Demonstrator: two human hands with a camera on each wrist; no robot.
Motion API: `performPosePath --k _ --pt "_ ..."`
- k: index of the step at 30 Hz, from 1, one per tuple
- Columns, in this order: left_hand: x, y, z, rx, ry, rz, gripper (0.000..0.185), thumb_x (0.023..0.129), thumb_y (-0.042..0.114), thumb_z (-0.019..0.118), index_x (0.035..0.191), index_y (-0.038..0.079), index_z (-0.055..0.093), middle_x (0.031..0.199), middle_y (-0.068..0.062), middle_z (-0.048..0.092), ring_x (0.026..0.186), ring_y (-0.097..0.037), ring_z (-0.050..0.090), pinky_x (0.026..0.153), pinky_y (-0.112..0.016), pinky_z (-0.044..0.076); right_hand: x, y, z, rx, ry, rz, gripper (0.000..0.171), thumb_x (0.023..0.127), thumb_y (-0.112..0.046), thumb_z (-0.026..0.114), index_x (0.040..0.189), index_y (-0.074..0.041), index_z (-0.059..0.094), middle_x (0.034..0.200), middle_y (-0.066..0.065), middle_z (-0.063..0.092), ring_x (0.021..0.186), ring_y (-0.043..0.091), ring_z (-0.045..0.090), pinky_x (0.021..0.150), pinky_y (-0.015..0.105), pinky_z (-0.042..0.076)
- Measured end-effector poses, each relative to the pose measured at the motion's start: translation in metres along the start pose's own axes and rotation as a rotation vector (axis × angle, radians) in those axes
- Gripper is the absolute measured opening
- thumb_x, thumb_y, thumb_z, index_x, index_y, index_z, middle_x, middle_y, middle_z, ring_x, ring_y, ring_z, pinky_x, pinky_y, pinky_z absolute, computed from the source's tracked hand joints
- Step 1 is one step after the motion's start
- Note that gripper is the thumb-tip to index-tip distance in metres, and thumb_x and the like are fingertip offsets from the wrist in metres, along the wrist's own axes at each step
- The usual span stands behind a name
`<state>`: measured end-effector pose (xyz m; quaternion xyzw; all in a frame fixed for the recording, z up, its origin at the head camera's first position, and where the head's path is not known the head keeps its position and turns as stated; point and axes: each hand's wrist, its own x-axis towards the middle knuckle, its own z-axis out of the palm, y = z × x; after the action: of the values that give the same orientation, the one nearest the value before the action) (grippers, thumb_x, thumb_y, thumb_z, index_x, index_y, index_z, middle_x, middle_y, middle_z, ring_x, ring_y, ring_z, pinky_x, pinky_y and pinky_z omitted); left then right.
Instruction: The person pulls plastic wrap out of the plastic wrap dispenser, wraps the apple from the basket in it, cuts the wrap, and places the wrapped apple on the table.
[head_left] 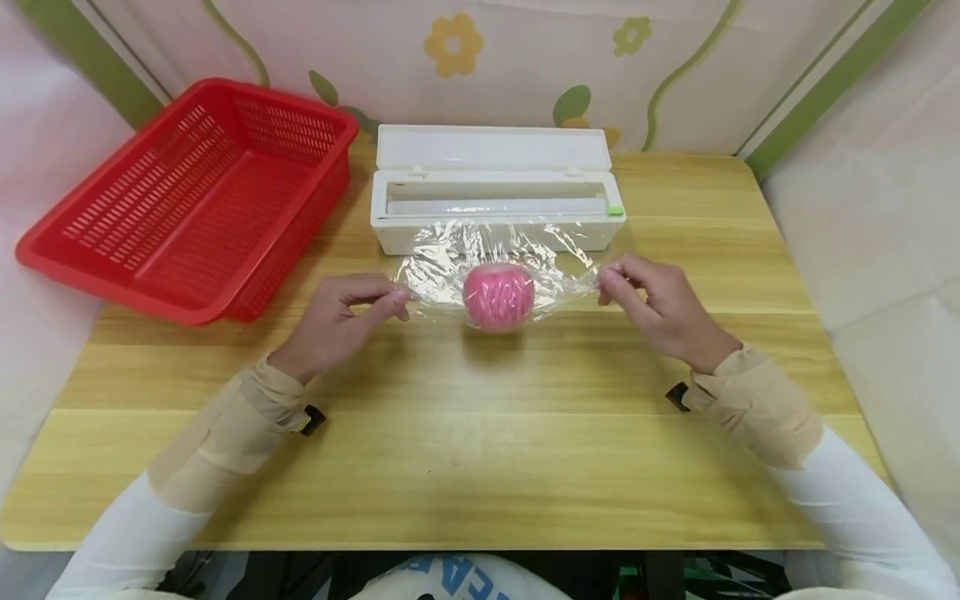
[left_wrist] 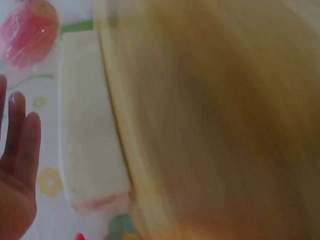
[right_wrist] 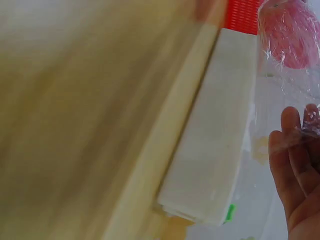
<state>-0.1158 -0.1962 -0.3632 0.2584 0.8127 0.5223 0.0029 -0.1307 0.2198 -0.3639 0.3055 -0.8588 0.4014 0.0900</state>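
Two white sleeves, the left one (head_left: 123, 533) and the right one (head_left: 862, 508), come up from your near edge over the wood-grain table (head_left: 480, 450), each ending in a tan wrist wrap (head_left: 761, 404) with a small dark piece at its inner side. Beyond the wraps, your left hand (head_left: 337, 317) pinches one end of a sheet of clear cling film (head_left: 442, 267) between thumb and forefinger, and your right hand (head_left: 660, 304) pinches the opposite, gathered end the same way; in the wrist views the other fingers of each hand look fairly straight. Midway between your hands is the pink apple (head_left: 498, 297), with wrinkled film across it and a shadow on the tabletop just below; it appears to hang clear of the wood. The film's far part overlaps the front of the white cling-film dispenser (head_left: 495, 177), though you cannot tell from here whether they touch. Its lid (head_left: 492, 148) is tipped back, a pale roll (head_left: 498, 206) lies inside, and a green tab (head_left: 615, 212) sits at the right front corner. To the dispenser's left stands a red slotted plastic basket (head_left: 294, 236). Farthest from you hangs a pale flower-patterned cloth (head_left: 510, 50).
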Motion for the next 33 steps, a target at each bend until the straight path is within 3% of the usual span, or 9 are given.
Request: performPosePath --k 4,8,12,17,24,28,33 --pt "-0.003 -0.019 -0.007 -0.002 -0.149 0.04 0.017 0.101 0.001 0.068 0.11 0.004 0.082 0.1 -0.01 0.076 0.095 -0.012 0.067 0.083 -0.022 0.056 -0.008 0.013 0.003 -0.074 -0.095 -0.053 0.014 0.105 -0.002 0.06 0.099 -0.008 0.071 0.094 -0.001 0.074 0.09 0.007 0.067 0.085 0.015 0.052" --pt "-0.004 -0.031 -0.012 0.053 -0.271 0.09 0.02 0.098 0.001 0.072 0.113 0.008 0.083 0.109 -0.005 0.074 0.103 -0.011 0.065 0.087 -0.021 0.055 -0.015 0.023 0.003 -0.179 -0.163 -0.159 0.019 0.098 -0.001 0.07 0.108 -0.015 0.077 0.104 -0.003 0.075 0.095 0.01 0.068 0.085 0.025 0.054" --pt "-0.004 -0.035 -0.014 0.17 -0.34 0.114 0.022 0.097 0.006 0.075 0.116 0.016 0.083 0.112 0.005 0.068 0.109 -0.01 0.06 0.094 -0.023 0.052 -0.023 0.029 0.005 -0.248 -0.213 -0.227 0.027 0.092 -0.003 0.078 0.113 -0.019 0.081 0.109 -0.004 0.075 0.096 0.011 0.069 0.08 0.036 0.058" --pt "-0.005 -0.033 -0.014 0.254 -0.363 0.075 0.023 0.098 0.012 0.075 0.119 0.02 0.082 0.11 0.004 0.062 0.117 -0.016 0.05 0.103 -0.038 0.042 -0.029 0.031 0.006 -0.249 -0.248 -0.243 0.036 0.086 -0.005 0.083 0.118 -0.022 0.082 0.11 -0.004 0.073 0.103 0.017 0.068 0.094 0.046 0.052" --pt "-0.01 -0.03 -0.016 0.287 -0.345 0.032 0.023 0.096 0.013 0.078 0.116 0.023 0.083 0.11 0.005 0.062 0.126 -0.023 0.042 0.107 -0.048 0.036 -0.034 0.028 0.002 -0.235 -0.286 -0.195 0.043 0.085 -0.015 0.087 0.126 -0.022 0.078 0.112 -0.005 0.074 0.111 0.019 0.066 0.104 0.048 0.045" --pt "-0.013 -0.028 -0.019 0.309 -0.371 0.037 0.028 0.096 0.014 0.078 0.121 0.026 0.08 0.117 0.005 0.063 0.127 -0.022 0.042 0.108 -0.05 0.037 -0.039 0.024 -0.004 -0.181 -0.314 -0.041 0.054 0.087 -0.022 0.086 0.138 -0.022 0.069 0.11 -0.013 0.074 0.11 0.014 0.064 0.106 0.047 0.043" --pt "-0.008 -0.027 -0.03 0.276 -0.351 0.085 0.042 0.088 0.002 0.072 0.127 0.019 0.076 0.127 -0.001 0.063 0.13 -0.025 0.045 0.11 -0.056 0.035 -0.027 0.022 -0.011 -0.158 -0.264 0.112 0.044 0.101 -0.019 0.071 0.144 -0.014 0.062 0.11 -0.005 0.075 0.111 0.019 0.066 0.102 0.051 0.046"
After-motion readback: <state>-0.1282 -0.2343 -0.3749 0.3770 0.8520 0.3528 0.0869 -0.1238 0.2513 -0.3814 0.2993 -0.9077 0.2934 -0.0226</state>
